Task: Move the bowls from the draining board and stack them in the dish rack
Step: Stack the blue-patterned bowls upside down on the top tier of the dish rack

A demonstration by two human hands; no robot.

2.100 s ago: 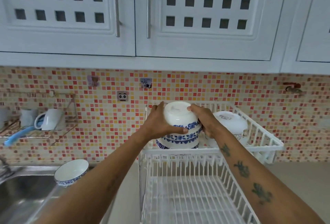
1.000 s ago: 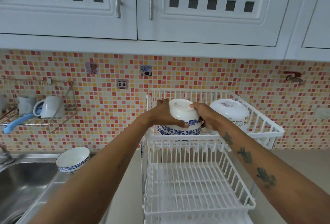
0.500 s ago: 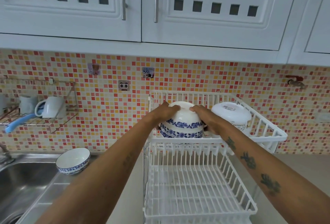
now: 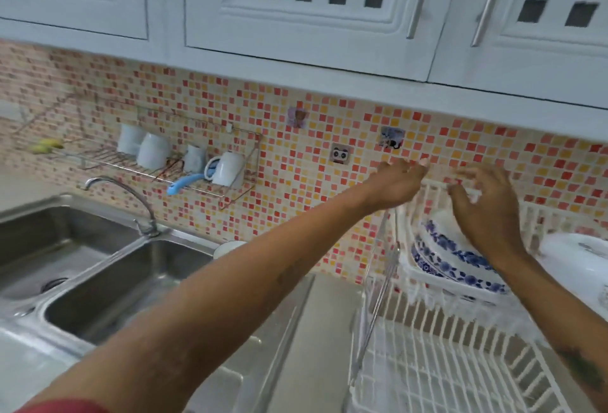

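A stack of upturned white bowls with blue flower bands [image 4: 450, 259] rests on the top shelf of the white wire dish rack [image 4: 427, 340] at the right. My left hand [image 4: 396, 184] hovers open above the rack's back left corner, holding nothing. My right hand [image 4: 487, 215] is open too, fingers spread just over the stack, hiding its top. One more blue-banded bowl [image 4: 227, 248] stands on the steel draining board [image 4: 296, 330], mostly hidden behind my left forearm. The picture is blurred by motion.
A white lidded pot [image 4: 579, 264] sits on the rack's top shelf, right of the stack. A double steel sink [image 4: 98, 281] with a tap [image 4: 125, 195] lies at the left. A wall rack with white mugs [image 4: 197, 162] hangs above it. White cupboards hang overhead.
Both hands have let go of the top bowl, which now rests on the stack, and have lifted off with fingers spread. The view has swung left, bringing the sink into sight.
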